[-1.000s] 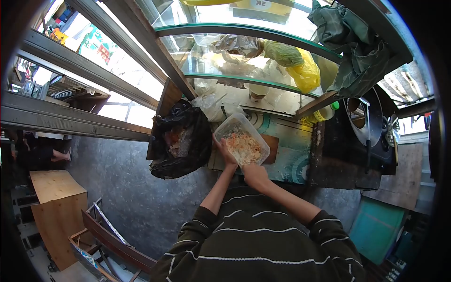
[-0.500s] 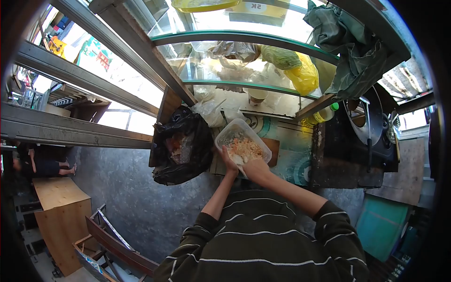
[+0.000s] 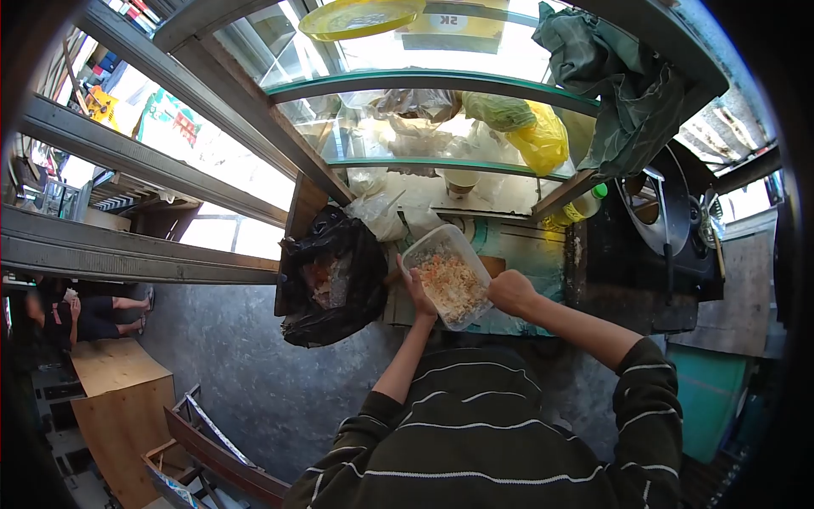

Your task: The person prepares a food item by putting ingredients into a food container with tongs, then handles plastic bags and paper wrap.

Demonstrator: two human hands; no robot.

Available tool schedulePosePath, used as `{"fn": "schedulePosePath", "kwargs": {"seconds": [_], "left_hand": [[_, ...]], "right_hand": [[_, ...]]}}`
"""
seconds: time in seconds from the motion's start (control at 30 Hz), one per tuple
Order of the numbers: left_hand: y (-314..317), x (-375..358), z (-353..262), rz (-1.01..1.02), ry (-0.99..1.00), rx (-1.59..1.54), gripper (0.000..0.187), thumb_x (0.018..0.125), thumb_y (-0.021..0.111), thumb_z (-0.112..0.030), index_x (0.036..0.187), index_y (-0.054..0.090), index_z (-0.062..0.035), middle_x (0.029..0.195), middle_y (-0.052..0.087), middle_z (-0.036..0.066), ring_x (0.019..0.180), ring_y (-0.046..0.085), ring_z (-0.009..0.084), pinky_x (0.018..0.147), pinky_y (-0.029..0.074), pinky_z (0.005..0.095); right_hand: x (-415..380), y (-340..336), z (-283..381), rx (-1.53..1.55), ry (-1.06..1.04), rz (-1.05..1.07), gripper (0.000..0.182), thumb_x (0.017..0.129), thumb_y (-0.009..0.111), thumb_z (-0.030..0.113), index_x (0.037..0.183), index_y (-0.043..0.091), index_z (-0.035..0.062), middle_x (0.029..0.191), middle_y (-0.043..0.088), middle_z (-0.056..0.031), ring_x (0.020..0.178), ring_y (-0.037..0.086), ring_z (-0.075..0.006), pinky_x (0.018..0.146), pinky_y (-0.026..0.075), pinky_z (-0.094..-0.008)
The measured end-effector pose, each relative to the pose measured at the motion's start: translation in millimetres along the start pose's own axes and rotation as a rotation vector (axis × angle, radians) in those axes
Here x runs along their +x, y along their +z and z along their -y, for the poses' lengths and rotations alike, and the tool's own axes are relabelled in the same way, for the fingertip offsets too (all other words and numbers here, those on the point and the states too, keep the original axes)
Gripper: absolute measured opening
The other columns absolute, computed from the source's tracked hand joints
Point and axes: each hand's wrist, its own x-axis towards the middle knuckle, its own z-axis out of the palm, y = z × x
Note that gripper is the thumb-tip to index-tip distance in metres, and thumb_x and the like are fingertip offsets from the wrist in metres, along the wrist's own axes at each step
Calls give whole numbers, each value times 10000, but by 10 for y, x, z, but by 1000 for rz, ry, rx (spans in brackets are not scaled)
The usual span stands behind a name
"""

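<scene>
A clear plastic tub [image 3: 472, 254] holds a crumbly, orange and pale food mix [image 3: 452, 287]. My left hand [image 3: 417, 294] grips the tub at its left wall. At the tub's right edge is my right hand [image 3: 512, 293], its fingers curled closed; what it holds, if anything, is hidden. Beneath the tub lies a green patterned tabletop [image 3: 534, 270] with a brown board partly showing. Just left of the tub sits a black plastic bag [image 3: 360, 293], open at the top, with scraps inside.
Behind stand glass shelves [image 3: 441, 83] with bags and a yellow bag [image 3: 543, 140]. A green-capped bottle [image 3: 577, 210] and a black stove [image 3: 653, 254] are on the right. A seated person [image 3: 93, 316] is at far left, near a wooden box [image 3: 123, 365].
My right hand has moved from the tub's near edge to its right side. The tub has shifted slightly right and down, and more of the food shows.
</scene>
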Motion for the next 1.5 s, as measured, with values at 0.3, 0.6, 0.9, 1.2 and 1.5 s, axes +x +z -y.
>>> {"fn": "schedulePosePath", "kwargs": {"seconds": [0.3, 0.6, 0.9, 1.2, 1.5], "left_hand": [[-48, 2, 97, -33, 11, 74, 651, 881, 400, -412, 1370, 105, -99, 1346, 222, 123, 1210, 286, 235, 996, 232, 347], [-159, -50, 37, -24, -121, -137, 620, 883, 393, -428, 1354, 138, -116, 1300, 298, 126, 1169, 367, 242, 954, 323, 353], [-46, -61, -52, -88, -182, -178, 543, 885, 369, -453, 1269, 250, -89, 1219, 396, 121, 1091, 461, 250, 896, 394, 355], [77, -59, -66, -175, -46, 56, 629, 879, 400, -435, 1338, 143, -89, 1294, 307, 132, 1149, 383, 252, 943, 332, 358], [155, -78, -131, -172, -114, -38, 567, 884, 387, -441, 1295, 232, -83, 1214, 384, 118, 1109, 428, 228, 911, 364, 344]], "right_hand": [[38, 113, 119, 295, 17, 63, 159, 700, 554, 191, 647, 629, 62, 616, 596, -137, 618, 609, -296, 545, 482, -395], [-37, 98, 73, 575, 256, 52, 228, 760, 552, 283, 703, 649, 85, 656, 606, -128, 641, 587, -318, 600, 470, -412], [49, -535, 22, 718, 282, 153, 198, 786, 522, 266, 859, 661, 145, 742, 628, -97, 699, 601, -280, 645, 466, -407], [349, -25, 594, 614, 328, -11, 163, 696, 478, 78, 771, 608, 16, 769, 596, -231, 694, 602, -349, 611, 483, -424], [-13, -228, 309, 590, 280, 142, 177, 662, 535, 129, 791, 634, 61, 750, 606, -186, 698, 605, -322, 613, 484, -415]]}}
